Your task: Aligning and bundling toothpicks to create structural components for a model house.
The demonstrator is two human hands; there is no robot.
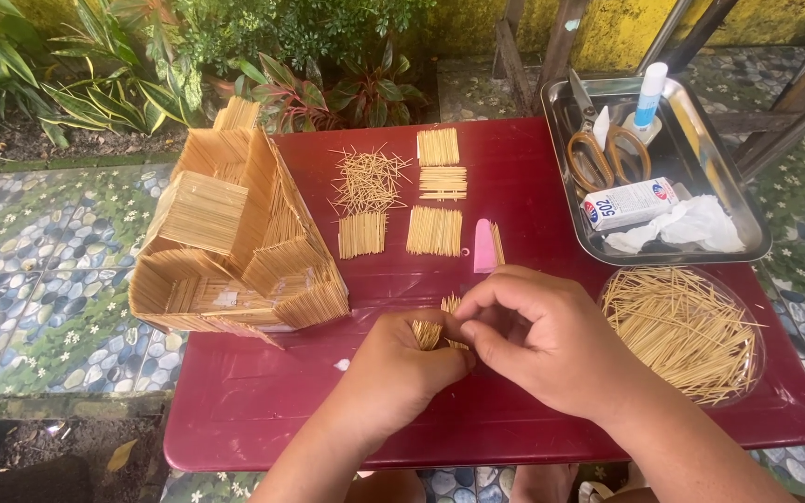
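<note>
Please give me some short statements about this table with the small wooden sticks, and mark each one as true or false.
1. Both hands, left hand and right hand, hold a small bundle of sticks. True.
2. The scissors lie on the red table. False: they lie in the metal tray.
3. The stick house stands at the table's left side. True.
4. The clear bowl is empty. False: it holds loose sticks.
</note>
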